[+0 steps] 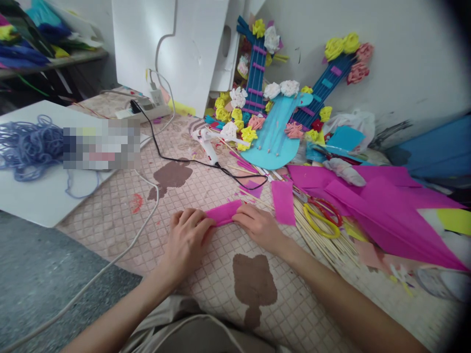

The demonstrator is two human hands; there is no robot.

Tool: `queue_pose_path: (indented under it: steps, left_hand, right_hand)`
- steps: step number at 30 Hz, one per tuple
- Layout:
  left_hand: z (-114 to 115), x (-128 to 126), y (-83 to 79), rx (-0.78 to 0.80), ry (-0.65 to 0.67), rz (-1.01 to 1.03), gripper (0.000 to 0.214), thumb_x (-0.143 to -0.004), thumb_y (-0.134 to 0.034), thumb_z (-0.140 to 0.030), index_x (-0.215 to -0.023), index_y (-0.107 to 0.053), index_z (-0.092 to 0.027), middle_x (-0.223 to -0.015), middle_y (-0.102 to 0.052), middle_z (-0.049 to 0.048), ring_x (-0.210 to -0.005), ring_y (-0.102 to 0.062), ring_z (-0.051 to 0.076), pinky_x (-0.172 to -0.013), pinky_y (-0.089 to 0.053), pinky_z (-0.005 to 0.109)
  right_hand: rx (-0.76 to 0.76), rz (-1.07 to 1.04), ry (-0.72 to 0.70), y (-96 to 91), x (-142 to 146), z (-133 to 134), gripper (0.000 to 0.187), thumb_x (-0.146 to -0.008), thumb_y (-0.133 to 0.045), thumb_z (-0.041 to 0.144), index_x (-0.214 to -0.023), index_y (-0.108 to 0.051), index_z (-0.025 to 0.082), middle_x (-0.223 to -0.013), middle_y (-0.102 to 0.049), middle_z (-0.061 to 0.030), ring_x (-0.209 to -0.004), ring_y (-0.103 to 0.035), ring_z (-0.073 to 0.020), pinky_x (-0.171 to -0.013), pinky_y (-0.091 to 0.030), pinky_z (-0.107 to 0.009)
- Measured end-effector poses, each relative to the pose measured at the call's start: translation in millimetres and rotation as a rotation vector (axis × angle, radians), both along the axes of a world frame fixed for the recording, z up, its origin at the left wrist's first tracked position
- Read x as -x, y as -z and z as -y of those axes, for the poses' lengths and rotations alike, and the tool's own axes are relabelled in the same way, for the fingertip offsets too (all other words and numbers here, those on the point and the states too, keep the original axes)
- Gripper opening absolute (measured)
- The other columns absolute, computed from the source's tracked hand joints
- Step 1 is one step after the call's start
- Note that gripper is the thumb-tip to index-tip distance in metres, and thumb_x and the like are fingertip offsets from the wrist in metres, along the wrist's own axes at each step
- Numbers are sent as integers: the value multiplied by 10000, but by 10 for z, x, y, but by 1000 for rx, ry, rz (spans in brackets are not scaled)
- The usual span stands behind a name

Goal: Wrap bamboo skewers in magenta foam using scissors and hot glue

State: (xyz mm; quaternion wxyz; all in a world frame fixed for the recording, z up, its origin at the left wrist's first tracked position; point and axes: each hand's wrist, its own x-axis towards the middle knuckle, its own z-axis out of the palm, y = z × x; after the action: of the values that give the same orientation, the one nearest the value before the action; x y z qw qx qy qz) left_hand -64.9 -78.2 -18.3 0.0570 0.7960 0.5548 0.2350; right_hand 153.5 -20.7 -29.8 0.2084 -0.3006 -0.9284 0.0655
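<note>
A narrow folded strip of magenta crepe paper (223, 213) lies between my hands, low over the patterned tabletop. My left hand (191, 233) pinches its left end, fingers bent over the top. At the other end, the fingertips of my right hand (257, 225) press together on the strip. Just right of my right hand lies a flat magenta rectangle (283, 203). A white hot glue gun (207, 147) rests farther back with its black cord trailing right.
Right of my hands lie bamboo sticks (320, 240), yellow-handled scissors (322, 220) and large magenta sheets (386, 206). Paper-flower guitar decorations (275, 132) lean at the back wall. A white cable (147, 215) crosses the left side, near blue yarn (33, 147) on a white board.
</note>
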Motion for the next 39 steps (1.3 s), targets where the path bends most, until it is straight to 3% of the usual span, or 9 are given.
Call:
queue_pose_path:
  steps: [19, 39]
  left_hand:
    - [3, 0, -12, 35, 3, -36, 136, -933, -488, -248, -867, -597, -201, -847, -627, 46, -857, -503, 232, -788, -354, 401]
    - [-18, 20, -3, 34, -11, -33, 158, -937, -480, -255, -877, -617, -203, -845, -626, 47, -852, -509, 236, -784, -355, 401]
  right_hand:
    - [-41, 15, 10, 20, 40, 20, 214, -950, -437, 163, -917, -647, 172, -925, -632, -89, -916, -568, -214, -788, -498, -348]
    - [-33, 63, 37, 2, 35, 43, 248, -946, -391, 136, -914, -634, 176, -928, -611, -90, -877, -541, -210, -693, -467, -319]
